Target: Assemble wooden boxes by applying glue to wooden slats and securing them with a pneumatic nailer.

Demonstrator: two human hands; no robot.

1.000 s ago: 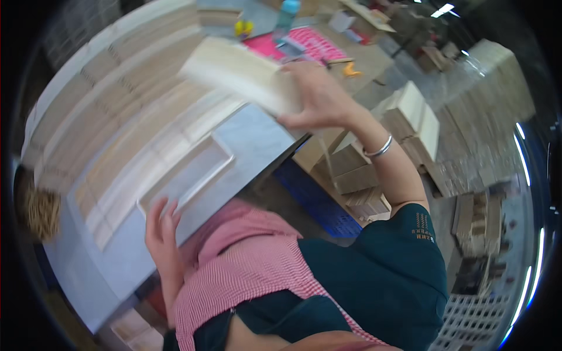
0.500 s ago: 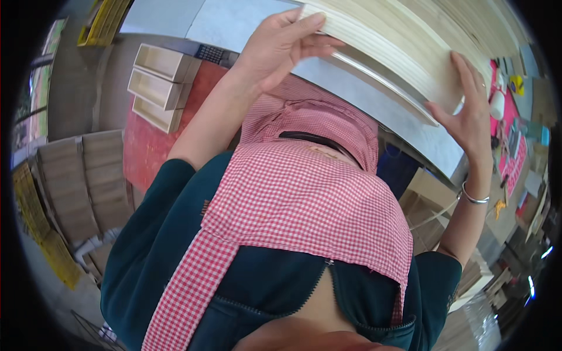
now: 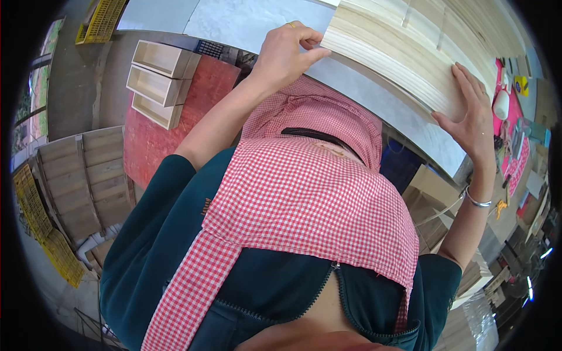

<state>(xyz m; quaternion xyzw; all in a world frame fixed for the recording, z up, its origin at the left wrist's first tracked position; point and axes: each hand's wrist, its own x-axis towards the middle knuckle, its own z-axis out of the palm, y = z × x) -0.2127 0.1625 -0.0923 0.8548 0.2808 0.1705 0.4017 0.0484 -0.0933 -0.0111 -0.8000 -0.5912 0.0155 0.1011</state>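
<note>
A neat stack of pale thin wooden boards [image 3: 389, 67] lies at the upper right on a light grey-white tabletop [image 3: 234, 22]. My left hand [image 3: 287, 55] is at the stack's near left corner, its thumb and bent fingers closed against the board ends. My right hand [image 3: 473, 114] clasps the opposite end, thumb at the near edge and fingers spread over the end. The undersides of the boards and some of my left fingertips are hidden.
Three small open wooden boxes [image 3: 157, 85] sit on a red board [image 3: 161, 137] at my left. Yellow plastic crates [image 3: 105, 22] are farther left. At the right, a table carries a white bottle [image 3: 501, 105], pink sheets [image 3: 518, 167] and tools. A cardboard box [image 3: 430, 190] stands below.
The raised near board has come down flush with the stack, closing the gap beneath it. My left hand has shifted slightly downward and its fingers have drawn in at the corner.
</note>
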